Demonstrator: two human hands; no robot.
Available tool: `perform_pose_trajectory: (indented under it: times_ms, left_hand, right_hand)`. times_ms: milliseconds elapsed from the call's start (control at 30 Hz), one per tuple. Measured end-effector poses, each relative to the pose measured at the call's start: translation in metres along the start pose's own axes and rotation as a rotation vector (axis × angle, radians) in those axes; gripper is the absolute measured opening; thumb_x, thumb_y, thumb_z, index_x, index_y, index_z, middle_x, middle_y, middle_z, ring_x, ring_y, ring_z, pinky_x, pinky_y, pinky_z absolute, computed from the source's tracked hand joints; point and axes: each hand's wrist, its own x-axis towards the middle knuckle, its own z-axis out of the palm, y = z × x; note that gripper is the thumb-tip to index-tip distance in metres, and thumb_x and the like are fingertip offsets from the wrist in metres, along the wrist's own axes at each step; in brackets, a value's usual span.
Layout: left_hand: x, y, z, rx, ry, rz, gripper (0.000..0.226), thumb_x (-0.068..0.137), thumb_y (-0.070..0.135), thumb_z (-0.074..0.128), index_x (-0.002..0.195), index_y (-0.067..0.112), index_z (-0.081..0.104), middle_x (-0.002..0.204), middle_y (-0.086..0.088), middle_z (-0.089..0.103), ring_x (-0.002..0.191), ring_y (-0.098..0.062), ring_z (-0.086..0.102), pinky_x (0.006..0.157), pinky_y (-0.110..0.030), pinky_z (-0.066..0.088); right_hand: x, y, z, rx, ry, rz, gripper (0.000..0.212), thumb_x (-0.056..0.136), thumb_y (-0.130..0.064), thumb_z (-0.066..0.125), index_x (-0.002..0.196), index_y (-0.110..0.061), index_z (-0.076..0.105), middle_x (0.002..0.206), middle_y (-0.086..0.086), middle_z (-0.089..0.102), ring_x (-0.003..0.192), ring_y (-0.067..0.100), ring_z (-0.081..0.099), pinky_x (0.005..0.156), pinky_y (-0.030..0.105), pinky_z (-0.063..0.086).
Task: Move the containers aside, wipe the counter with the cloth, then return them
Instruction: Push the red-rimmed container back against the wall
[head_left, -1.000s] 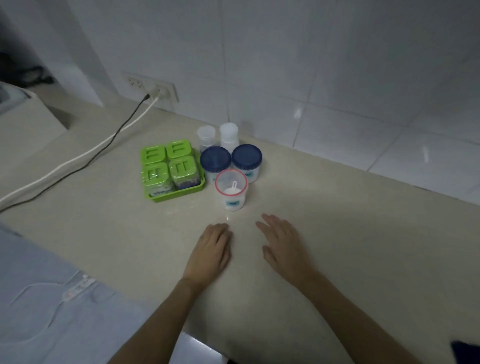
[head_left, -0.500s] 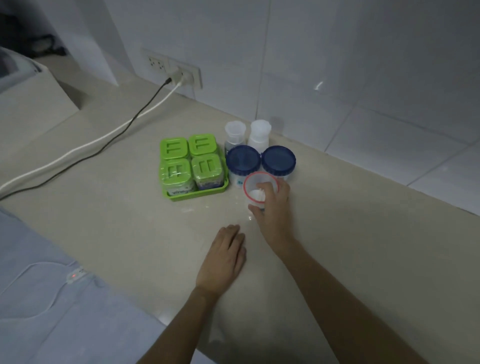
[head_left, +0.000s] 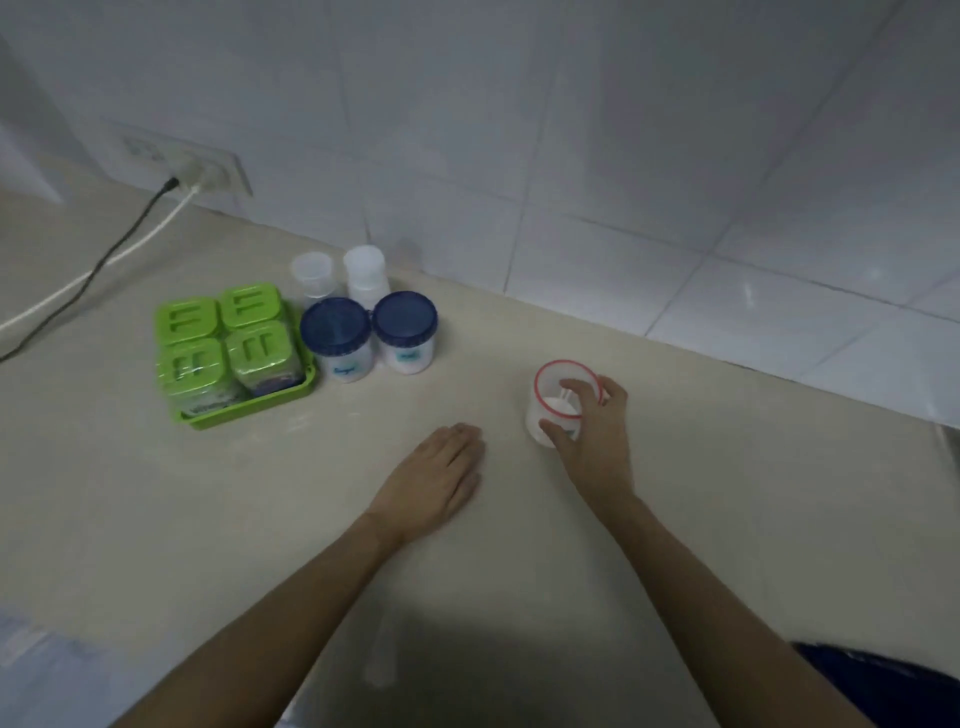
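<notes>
Dim, bluish cast, soft blur, wide-angle distortion

Small blue marks stood on the two blue-lidded jars (head_left: 366, 338), at twelve o'clock from the left hand (head_left: 436, 480); blur kept them from being read.

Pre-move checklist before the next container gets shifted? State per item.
1. Right hand grips red-rimmed cup: ok.
2. Cup upright: ok.
3. Cup resting on counter or lifted: cannot tell.
4. Left hand free, flat on counter: ok.
5. Two blue-lidded jars and green tray moved aside: not ok, beside the wall.
6. Cloth located: cannot tell; only a dark blue shape at the frame's corner.
</notes>
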Motion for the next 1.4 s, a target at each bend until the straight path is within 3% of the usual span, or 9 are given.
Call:
perform_pose_trajectory:
  times_ms: [200,333,433,567,700,933,1100,1200,1400]
  left_hand:
    - [0.094,0.084,0.038,-0.057,-0.052,0.032,0.048,0.091,0.026,0.056,0.132,0.000,0.054,0.137,-0.019,0.056,0.128,-0.033,0.053,0.110,-0.048,0.039]
    - [0.134,0.121,0.059,-0.140,-0.057,-0.065,0.053,0.093,0.034,0.049,0.137,0.004,0.048,0.147,-0.019,0.045,0.137,-0.033,0.041,0.117,-0.047,0.028]
    - [0.140,0.128,0.074,-0.117,-0.069,-0.114,0.055,0.094,0.037,0.045,0.140,0.005,0.045,0.150,-0.017,0.041,0.141,-0.030,0.036,0.121,-0.046,0.021]
    - [0.135,0.127,0.081,-0.080,0.014,-0.087,0.057,0.091,0.042,0.041,0.131,0.005,0.055,0.140,-0.016,0.053,0.134,-0.029,0.047,0.117,-0.045,0.032]
    - [0.137,0.130,0.087,-0.079,0.068,-0.093,0.058,0.090,0.044,0.041,0.131,0.005,0.055,0.141,-0.015,0.053,0.134,-0.028,0.047,0.115,-0.040,0.021]
    - [0.141,0.131,0.091,-0.070,0.061,-0.100,0.057,0.090,0.044,0.044,0.131,0.007,0.055,0.142,-0.013,0.053,0.135,-0.026,0.047,0.115,-0.040,0.022]
    - [0.141,0.131,0.089,-0.056,0.043,-0.103,0.054,0.090,0.044,0.046,0.131,0.009,0.055,0.141,-0.011,0.053,0.135,-0.025,0.046,0.116,-0.039,0.021]
    - [0.142,0.132,0.081,-0.112,0.019,-0.099,0.050,0.094,0.040,0.047,0.129,0.006,0.056,0.140,-0.013,0.054,0.135,-0.027,0.046,0.119,-0.041,0.026]
    - [0.108,0.091,0.034,-0.101,0.010,-0.075,0.049,0.097,0.035,0.043,0.135,0.004,0.050,0.145,-0.016,0.047,0.138,-0.030,0.040,0.120,-0.046,0.022]
  right_hand:
    - [-0.003,0.094,-0.084,-0.018,0.150,0.248,0.055,0.075,-0.016,0.076,0.125,-0.014,0.052,0.137,0.020,0.033,0.115,0.035,0.050,0.100,0.032,0.041]
    - [0.011,0.140,-0.122,-0.054,0.211,0.336,0.054,0.077,-0.014,0.076,0.124,-0.015,0.050,0.139,0.019,0.030,0.116,0.037,0.051,0.102,0.034,0.040]
    - [0.024,0.167,-0.134,-0.091,0.193,0.327,0.055,0.078,-0.014,0.075,0.125,-0.015,0.046,0.140,0.020,0.027,0.115,0.038,0.052,0.103,0.038,0.041]
    - [0.049,0.188,-0.141,-0.080,0.212,0.309,0.056,0.078,-0.013,0.074,0.125,-0.015,0.044,0.139,0.020,0.027,0.116,0.037,0.050,0.104,0.037,0.040]
    - [0.082,0.201,-0.145,-0.087,0.210,0.269,0.054,0.080,-0.014,0.072,0.126,-0.012,0.044,0.140,0.021,0.027,0.116,0.037,0.050,0.105,0.039,0.041]
    - [0.101,0.224,-0.144,-0.119,0.192,0.188,0.053,0.082,-0.012,0.071,0.128,-0.008,0.044,0.140,0.022,0.027,0.118,0.037,0.048,0.107,0.044,0.041]
    - [0.089,0.210,-0.147,-0.378,0.198,0.209,0.069,0.080,-0.023,0.073,0.138,-0.012,0.038,0.152,0.029,0.016,0.136,0.045,0.029,0.112,0.052,0.031]
    - [0.067,0.193,-0.145,-0.497,0.222,0.121,0.073,0.080,-0.025,0.071,0.140,-0.006,0.033,0.152,0.031,0.017,0.138,0.046,0.024,0.113,0.057,0.026]
    - [0.019,0.146,-0.116,-0.467,-0.060,-0.034,0.054,0.077,-0.016,0.071,0.126,-0.003,0.051,0.148,0.027,0.031,0.128,0.046,0.041,0.107,0.050,0.036]
